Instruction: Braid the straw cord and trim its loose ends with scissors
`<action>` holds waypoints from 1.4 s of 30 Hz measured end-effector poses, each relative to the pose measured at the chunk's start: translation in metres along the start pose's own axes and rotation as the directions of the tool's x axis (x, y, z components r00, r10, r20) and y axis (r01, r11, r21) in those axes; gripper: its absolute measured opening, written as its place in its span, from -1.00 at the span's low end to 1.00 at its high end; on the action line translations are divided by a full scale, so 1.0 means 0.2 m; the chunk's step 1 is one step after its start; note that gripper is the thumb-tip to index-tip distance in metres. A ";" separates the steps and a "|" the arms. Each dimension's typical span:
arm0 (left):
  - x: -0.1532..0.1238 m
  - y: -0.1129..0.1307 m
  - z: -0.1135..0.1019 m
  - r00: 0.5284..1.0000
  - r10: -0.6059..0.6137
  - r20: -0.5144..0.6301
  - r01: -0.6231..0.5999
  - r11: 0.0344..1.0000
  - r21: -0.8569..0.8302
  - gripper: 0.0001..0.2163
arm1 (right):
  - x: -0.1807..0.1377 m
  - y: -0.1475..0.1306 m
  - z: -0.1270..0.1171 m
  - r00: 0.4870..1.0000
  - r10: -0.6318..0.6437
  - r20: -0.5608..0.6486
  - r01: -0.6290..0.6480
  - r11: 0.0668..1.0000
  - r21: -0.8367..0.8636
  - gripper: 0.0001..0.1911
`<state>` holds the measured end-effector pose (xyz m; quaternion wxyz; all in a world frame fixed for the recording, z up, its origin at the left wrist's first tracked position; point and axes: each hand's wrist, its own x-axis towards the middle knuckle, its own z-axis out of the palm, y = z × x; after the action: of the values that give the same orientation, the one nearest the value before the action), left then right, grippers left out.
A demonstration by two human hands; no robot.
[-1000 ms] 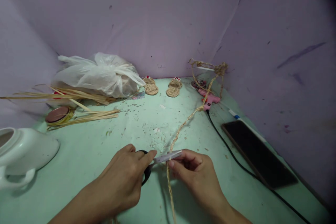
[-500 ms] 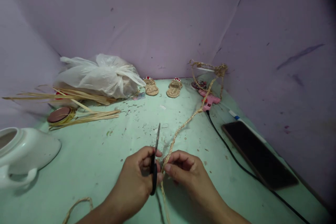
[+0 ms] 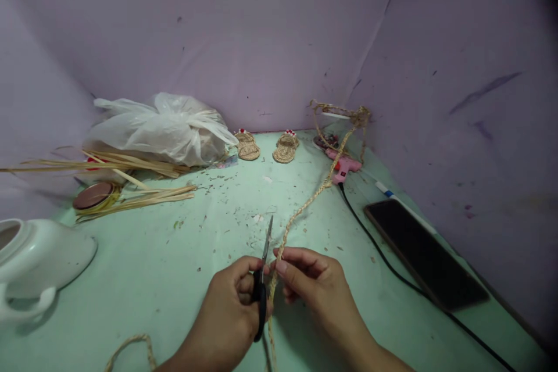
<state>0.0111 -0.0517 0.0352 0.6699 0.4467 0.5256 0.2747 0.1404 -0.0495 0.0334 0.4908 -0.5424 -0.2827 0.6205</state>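
My left hand (image 3: pixel 238 308) is closed around black-handled scissors (image 3: pixel 261 296), whose blades point up and away from me with their tips together. Between my two hands runs a braided straw cord (image 3: pixel 300 209), which stretches back to a tangled bundle of braid (image 3: pixel 360 116) by the wall. My right hand (image 3: pixel 311 279) pinches this cord between thumb and forefinger, just right of the scissors. The cord's lower part passes behind the scissors toward the near edge of the view. Whether my left fingertips also touch it is hard to see.
A pink glue gun (image 3: pixel 344 165) with a black cable lies at the back right, near a dark phone (image 3: pixel 425 253). Two small woven sandals (image 3: pixel 285 148) stand by the wall. Leftward are a plastic bag (image 3: pixel 161 131), straw strips (image 3: pixel 143 195), a round lid (image 3: pixel 93 195) and a white jug (image 3: pixel 52 253).
My right hand's pinch has shifted slightly up the cord. The scissors have dropped a little and lean more to the right. The whole view has moved slightly.
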 end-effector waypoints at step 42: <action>-0.01 -0.01 -0.01 0.979 0.147 -0.139 -0.106 0.958 0.268 -0.79 | 0.04 0.02 -0.04 0.974 0.140 0.177 -0.177 0.961 0.214 -0.79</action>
<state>0.0086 -0.0529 0.0341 0.5431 0.5402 0.5785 0.2804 0.1471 -0.0458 0.0240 0.4742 -0.4518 -0.2036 0.7278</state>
